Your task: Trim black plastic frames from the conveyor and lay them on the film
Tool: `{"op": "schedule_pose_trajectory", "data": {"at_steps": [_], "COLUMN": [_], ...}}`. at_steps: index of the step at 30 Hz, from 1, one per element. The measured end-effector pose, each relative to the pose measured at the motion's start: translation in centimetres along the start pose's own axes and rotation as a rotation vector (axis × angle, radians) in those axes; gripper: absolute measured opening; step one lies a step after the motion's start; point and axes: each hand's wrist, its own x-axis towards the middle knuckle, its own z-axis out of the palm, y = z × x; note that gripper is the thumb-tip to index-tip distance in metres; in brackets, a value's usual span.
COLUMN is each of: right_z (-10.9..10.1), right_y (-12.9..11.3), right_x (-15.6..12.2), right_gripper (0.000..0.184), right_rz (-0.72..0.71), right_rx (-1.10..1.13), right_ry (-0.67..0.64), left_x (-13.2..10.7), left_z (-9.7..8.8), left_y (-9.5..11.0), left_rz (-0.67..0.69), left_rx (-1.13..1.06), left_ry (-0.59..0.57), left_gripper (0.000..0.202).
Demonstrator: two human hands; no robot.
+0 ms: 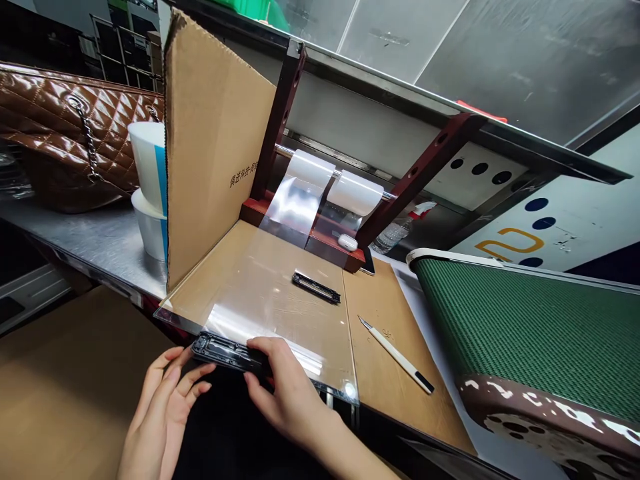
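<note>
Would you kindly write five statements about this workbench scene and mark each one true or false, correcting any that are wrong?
1. The right hand holds a black part. True.
2. The left hand rests on the green belt. False: it is at one end of the held black part, well away from the belt.
3. A second black part lies farther from the person than the held one. True.
4. The white pen-like tool stands upright. False: it lies flat.
5. Two rolls sit side by side on a metal rod. True.
</note>
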Motion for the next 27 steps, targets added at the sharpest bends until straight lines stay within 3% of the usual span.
{"op": "schedule_pose_trajectory", "data": {"at_steps": [10,17,19,23,27], "right_z": [0.5,0.4,-1.0,-5.8,-9.8], "right_y": [0.4,0.0,0.6,4.9,10.0], "right_x": [0.2,0.7,1.1,2.6,3.3], "right_gripper": [0.043,0.042,0.042,0.038,0.047], "right_rz": [0.054,0.051,0.045,0.138,0.316], "right_rx": [0.041,-0.001,-0.012,-0.193,-0.324], "right_ry": [0.056,0.03,0.042,0.272,0.229], "left_x": [0.3,0.7,0.9,1.2,1.3], "left_z": [2.2,1.7,1.0,-0.3,-0.9], "left_y": [1.8,2.1,1.9,1.4,0.6], "left_rz": [0.109,0.228,0.234,0.177,0.066], "left_rx": [0.079,0.146,0.141,0.106,0.057], "left_ry": [-0.037,-0.047,-0.035,0.021,0.04], "left_gripper": [0.047,0.049,0.048,0.04,0.032]}}
